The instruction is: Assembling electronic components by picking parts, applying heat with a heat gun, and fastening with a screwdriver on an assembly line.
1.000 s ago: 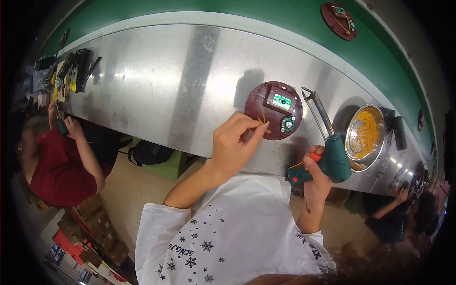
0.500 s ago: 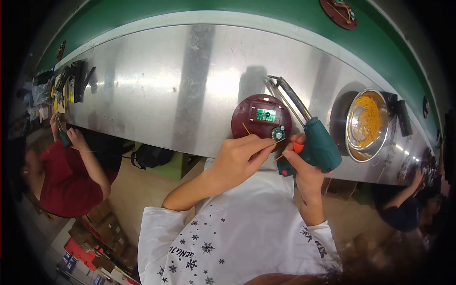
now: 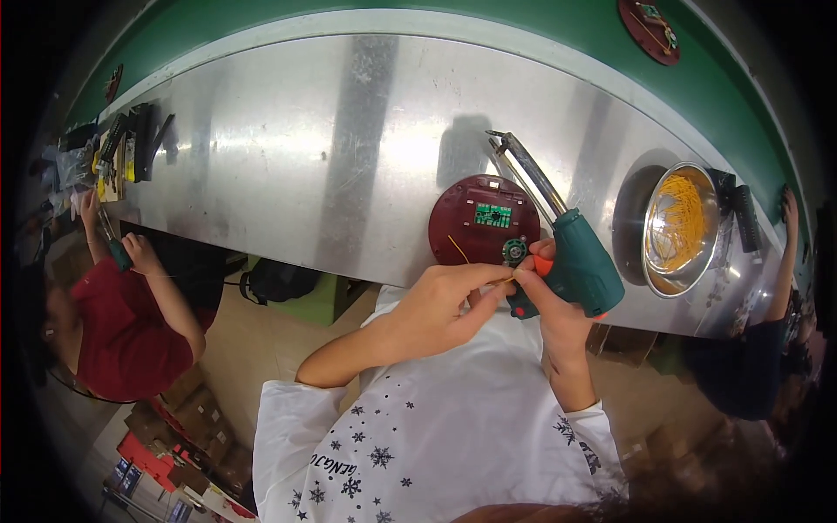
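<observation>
A dark red round plate [image 3: 447, 207] lies on the metal bench, carrying a green circuit board [image 3: 493, 215] and a small round part [image 3: 516, 250] near its lower right edge. My right hand [image 3: 567, 333] is wrapped round a green soldering gun [image 3: 591, 266], whose long metal tip points up and away beyond the plate. Just below the plate, the fingers of my left hand [image 3: 440, 307] pinch a thin yellow wire [image 3: 500, 281]. These fingertips meet my right thumb and index finger. A second yellow wire [image 3: 457, 247] sticks up from the plate's left part.
Right of the gun stands a metal bowl [image 3: 649, 253] of yellow wires [image 3: 678, 218], with black strips [image 3: 744, 218] beside it. A green belt [image 3: 558, 26] bearing another red plate [image 3: 649, 33] runs behind the bench. Co-workers sit at left [image 3: 131, 327] and right [image 3: 741, 370].
My left fingers have moved right and down from the small round part to meet my right thumb. The gun stays in my right hand. The right co-worker's arm now reaches toward the belt.
</observation>
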Action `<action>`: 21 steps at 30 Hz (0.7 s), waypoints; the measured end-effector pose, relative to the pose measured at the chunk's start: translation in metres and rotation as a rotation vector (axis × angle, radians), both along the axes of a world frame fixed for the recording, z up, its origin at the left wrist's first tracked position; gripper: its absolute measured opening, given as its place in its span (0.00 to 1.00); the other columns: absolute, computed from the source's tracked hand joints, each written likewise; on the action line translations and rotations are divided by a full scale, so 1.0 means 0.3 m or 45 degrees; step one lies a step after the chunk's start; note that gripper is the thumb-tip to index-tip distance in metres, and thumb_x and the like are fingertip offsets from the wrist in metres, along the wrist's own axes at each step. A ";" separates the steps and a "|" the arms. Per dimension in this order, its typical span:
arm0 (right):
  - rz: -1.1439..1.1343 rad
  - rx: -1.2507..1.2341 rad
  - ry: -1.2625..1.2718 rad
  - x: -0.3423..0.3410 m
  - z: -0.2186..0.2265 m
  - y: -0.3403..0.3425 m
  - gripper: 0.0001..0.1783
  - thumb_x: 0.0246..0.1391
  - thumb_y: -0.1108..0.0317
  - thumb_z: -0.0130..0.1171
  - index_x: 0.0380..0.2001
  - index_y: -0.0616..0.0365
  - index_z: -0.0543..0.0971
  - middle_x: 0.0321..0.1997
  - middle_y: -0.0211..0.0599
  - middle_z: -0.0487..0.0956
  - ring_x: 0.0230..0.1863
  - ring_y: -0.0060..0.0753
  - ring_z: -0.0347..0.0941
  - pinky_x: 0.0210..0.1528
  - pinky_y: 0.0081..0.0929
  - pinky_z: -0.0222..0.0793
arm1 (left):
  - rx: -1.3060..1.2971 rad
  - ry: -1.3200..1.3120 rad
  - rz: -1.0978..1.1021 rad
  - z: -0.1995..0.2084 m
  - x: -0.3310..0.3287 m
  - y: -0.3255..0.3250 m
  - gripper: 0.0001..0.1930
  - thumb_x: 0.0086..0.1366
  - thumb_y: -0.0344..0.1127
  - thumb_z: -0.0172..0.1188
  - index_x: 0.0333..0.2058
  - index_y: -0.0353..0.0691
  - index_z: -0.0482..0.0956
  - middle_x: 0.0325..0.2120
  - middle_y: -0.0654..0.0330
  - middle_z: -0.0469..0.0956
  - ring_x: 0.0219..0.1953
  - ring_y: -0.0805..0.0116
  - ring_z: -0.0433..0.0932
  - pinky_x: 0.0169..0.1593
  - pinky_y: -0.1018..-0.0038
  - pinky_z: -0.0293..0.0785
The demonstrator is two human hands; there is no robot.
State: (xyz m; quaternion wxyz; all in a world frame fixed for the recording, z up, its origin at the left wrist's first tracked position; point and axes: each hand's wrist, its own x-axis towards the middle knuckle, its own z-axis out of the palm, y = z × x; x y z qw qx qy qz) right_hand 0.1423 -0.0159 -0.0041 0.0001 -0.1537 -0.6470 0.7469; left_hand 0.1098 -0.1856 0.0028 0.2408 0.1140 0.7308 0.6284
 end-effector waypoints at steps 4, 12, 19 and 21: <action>-0.033 -0.067 -0.055 -0.002 -0.007 0.005 0.18 0.48 0.85 0.63 0.44 0.64 0.75 0.41 0.39 0.77 0.40 0.25 0.75 0.45 0.25 0.73 | -0.061 0.150 -0.012 -0.035 0.015 0.019 0.08 0.59 0.23 0.61 0.38 0.32 0.80 0.26 0.54 0.80 0.22 0.62 0.78 0.25 0.72 0.73; -0.154 -0.503 -0.279 -0.015 -0.018 0.011 0.13 0.50 0.82 0.60 0.41 0.63 0.75 0.43 0.40 0.76 0.34 0.25 0.74 0.37 0.21 0.70 | -0.099 0.400 0.072 -0.037 0.026 0.035 0.06 0.59 0.21 0.62 0.36 0.31 0.81 0.26 0.54 0.81 0.21 0.67 0.78 0.24 0.76 0.72; -0.161 -0.629 -0.389 -0.019 -0.008 0.005 0.14 0.49 0.83 0.58 0.41 0.61 0.74 0.43 0.38 0.75 0.36 0.25 0.73 0.35 0.20 0.67 | -0.156 0.389 0.104 -0.026 0.031 0.046 0.06 0.58 0.21 0.63 0.36 0.31 0.81 0.25 0.54 0.81 0.21 0.68 0.78 0.24 0.76 0.72; -0.171 -0.641 -0.368 -0.020 -0.006 0.004 0.14 0.49 0.83 0.58 0.41 0.61 0.74 0.43 0.38 0.74 0.36 0.25 0.73 0.36 0.20 0.67 | -0.175 0.403 0.107 -0.026 0.033 0.049 0.07 0.58 0.21 0.63 0.36 0.31 0.81 0.24 0.54 0.81 0.21 0.68 0.79 0.24 0.77 0.72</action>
